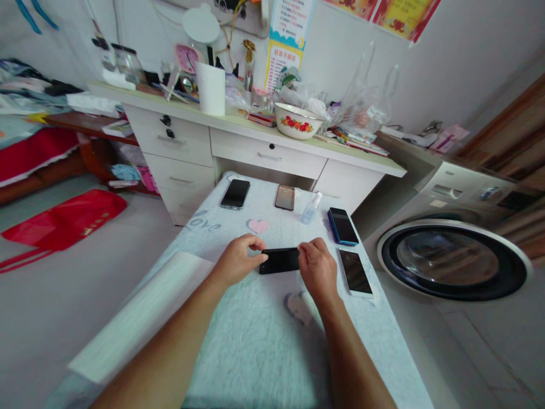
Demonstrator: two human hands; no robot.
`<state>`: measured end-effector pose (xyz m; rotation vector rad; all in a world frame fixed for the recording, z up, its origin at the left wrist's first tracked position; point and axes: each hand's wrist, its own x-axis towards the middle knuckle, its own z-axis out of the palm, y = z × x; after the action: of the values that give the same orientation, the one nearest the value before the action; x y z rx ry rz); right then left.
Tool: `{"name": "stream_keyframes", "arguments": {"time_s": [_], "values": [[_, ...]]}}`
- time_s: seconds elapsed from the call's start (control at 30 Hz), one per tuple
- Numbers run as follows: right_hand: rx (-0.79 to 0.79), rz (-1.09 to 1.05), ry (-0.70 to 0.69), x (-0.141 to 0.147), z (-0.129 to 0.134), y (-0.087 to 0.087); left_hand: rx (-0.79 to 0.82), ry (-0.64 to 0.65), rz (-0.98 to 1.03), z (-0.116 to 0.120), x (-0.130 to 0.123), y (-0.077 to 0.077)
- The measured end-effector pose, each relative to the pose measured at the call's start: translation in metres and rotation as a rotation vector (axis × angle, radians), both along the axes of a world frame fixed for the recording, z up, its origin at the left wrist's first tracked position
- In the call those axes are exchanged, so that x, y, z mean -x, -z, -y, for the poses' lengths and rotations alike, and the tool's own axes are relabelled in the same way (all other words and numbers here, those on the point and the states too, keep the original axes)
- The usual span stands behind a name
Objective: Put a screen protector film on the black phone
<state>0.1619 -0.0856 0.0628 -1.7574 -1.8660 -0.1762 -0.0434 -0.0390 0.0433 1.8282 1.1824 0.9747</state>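
Note:
A black smartphone (pixel 280 262) lies sideways, dark screen up, at the middle of the cloth-covered table (pixel 255 341). At its left end, my left hand (pixel 238 261) grips the corner with thumb and forefinger. My right hand (pixel 318 268) has curled fingers on the phone's right end, hiding that edge. To the right of my right hand lie a white-framed phone (pixel 356 272) and a blue-edged phone (pixel 343 226). Farther back are a small clear spray bottle (pixel 311 208), a brownish phone case (pixel 285 197) and another dark phone (pixel 235 193).
A long white sheet (pixel 145 315) runs along the table's left edge. Beyond the table stands a white desk (pixel 264 149) bearing a flowered bowl (pixel 298 121) and a paper roll (pixel 210 89). A washing machine (pixel 453 258) is at right; a red bag (pixel 68 221) lies on the floor.

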Motion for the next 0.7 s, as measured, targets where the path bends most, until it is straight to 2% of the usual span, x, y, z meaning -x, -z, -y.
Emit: {"name": "stream_keyframes", "arguments": {"time_s": [0.1, 0.2, 0.53, 0.7], "values": [[-0.009, -0.016, 0.062, -0.015, -0.001, -0.001, -0.005, 0.006, 0.000, 0.001, -0.001, -0.002], [-0.009, -0.012, 0.087, -0.016, -0.001, -0.002, -0.009, 0.001, -0.011, 0.002, -0.002, -0.005], [0.028, 0.025, -0.116, 0.037, 0.005, -0.001, -0.021, 0.005, -0.007, 0.002, -0.003, -0.002], [0.026, 0.027, -0.189, 0.052, 0.008, 0.002, 0.017, 0.015, 0.018, 0.003, -0.005, -0.005]]}}
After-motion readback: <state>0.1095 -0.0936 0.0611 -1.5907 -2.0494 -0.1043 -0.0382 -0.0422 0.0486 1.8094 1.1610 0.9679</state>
